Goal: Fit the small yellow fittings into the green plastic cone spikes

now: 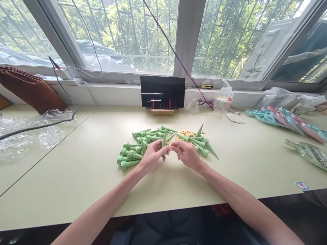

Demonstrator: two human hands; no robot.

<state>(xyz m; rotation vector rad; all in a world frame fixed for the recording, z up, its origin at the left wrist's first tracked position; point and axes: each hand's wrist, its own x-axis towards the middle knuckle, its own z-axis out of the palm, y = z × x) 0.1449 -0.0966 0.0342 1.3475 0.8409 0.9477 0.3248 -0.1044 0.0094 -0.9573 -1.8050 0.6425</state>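
Note:
My left hand (152, 156) is closed around one green plastic spike (164, 139), holding it upright with the tip pointing up. My right hand (186, 153) pinches a small yellow piece (169, 145) right beside that spike, fingertips of both hands almost touching. Beneath and behind the hands lies a pile of several more green spikes (133, 153) on the pale table (76, 163). A scatter of small yellow pieces (187, 133) sits at the back of the pile.
A black tablet (162, 89) with a phone (162, 103) on a stand leans under the window. Clear plastic wrap (28, 132) and a brown bag (30, 88) lie left. A plastic bag (223, 98), cable (235, 117) and coloured packaged items (288, 119) lie right.

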